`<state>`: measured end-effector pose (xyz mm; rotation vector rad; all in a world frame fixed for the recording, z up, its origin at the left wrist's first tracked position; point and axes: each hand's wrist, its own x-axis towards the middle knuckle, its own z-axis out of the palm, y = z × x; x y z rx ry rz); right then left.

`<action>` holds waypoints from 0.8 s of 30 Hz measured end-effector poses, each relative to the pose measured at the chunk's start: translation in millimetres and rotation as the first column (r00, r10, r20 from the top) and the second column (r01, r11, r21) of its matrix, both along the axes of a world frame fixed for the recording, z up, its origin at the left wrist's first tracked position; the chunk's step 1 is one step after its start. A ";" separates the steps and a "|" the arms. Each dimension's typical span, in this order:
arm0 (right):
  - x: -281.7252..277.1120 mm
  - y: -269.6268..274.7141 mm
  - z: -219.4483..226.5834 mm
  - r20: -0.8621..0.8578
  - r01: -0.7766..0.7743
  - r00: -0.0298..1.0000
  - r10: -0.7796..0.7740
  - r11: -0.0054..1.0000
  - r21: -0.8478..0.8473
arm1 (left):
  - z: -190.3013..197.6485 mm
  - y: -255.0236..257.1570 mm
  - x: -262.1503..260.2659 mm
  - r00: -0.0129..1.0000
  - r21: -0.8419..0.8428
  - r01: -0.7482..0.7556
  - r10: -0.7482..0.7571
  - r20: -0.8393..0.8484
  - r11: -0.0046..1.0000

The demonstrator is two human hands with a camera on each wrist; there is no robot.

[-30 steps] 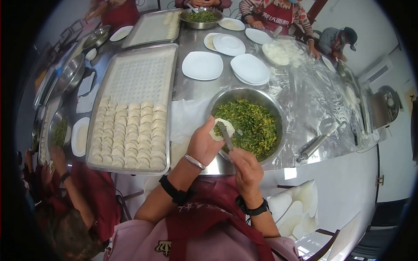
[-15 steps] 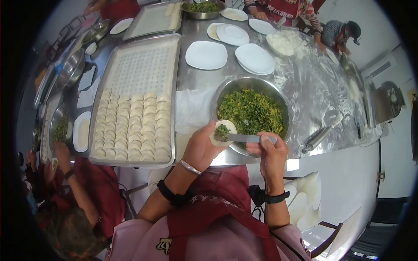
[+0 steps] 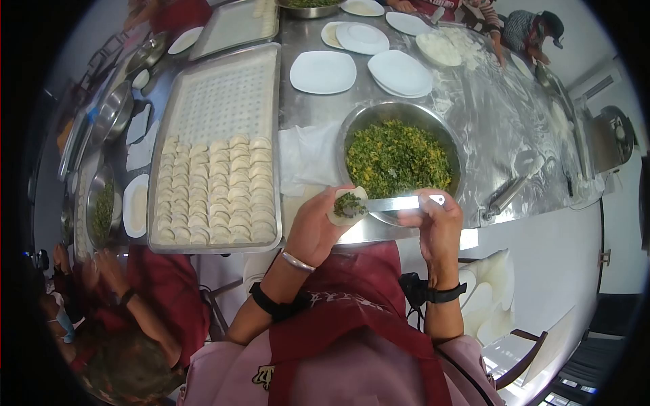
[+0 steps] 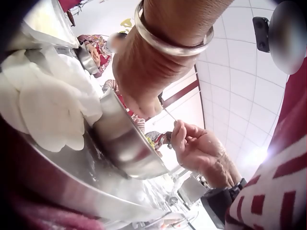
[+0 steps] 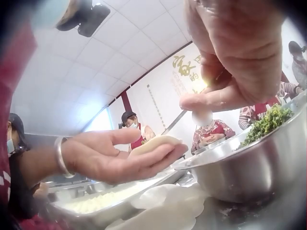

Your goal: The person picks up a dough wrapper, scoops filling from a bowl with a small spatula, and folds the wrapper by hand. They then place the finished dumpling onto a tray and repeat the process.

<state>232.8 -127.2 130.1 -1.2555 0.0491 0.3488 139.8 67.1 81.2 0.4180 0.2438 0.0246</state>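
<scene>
- Steel spatula [image 3: 393, 204], toward three o'clock: right fingers [image 5: 216, 99] pinch it; press filling [image 3: 348, 204] centrally.
- Left fingers [image 5: 148, 166], apparently near-straight, carry the wrapper [image 5: 156, 143]; keep its rim clean.

square plate [image 3: 323, 72] on worktop [image 3: 308, 109], plate stack [image 3: 401, 72] just right of it. overlapping plates [image 3: 359, 36] behind, between them and far tray [image 3: 233, 28] bare worktop. far bowl [image 3: 310, 10] with greens, top edge, cut off. left side: steel bowl [image 3: 114, 114], small white bowl [image 3: 141, 79] near it. oblong plate [image 3: 136, 206] beside side bowl [image 3: 103, 203], greens inside. gold writing [image 5: 184, 72] on wall, right wrist view.
</scene>
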 end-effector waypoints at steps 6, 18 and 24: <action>4.4 2.2 -13.6 -0.020 -0.003 1.000 0.003 1.000 0.011 | 7.9 -3.6 -5.0 0.999 0.060 0.041 -0.041 -0.003 0.997; -5.7 -5.9 -12.5 0.023 -0.039 0.999 0.040 0.999 -0.036 | 3.5 -4.0 -0.4 0.996 0.041 0.075 -0.073 -0.049 0.996; -5.7 -30.3 4.7 0.224 0.149 0.967 -0.124 0.984 -0.099 | 4.2 -3.0 -1.8 0.995 0.063 0.062 -0.057 -0.083 0.996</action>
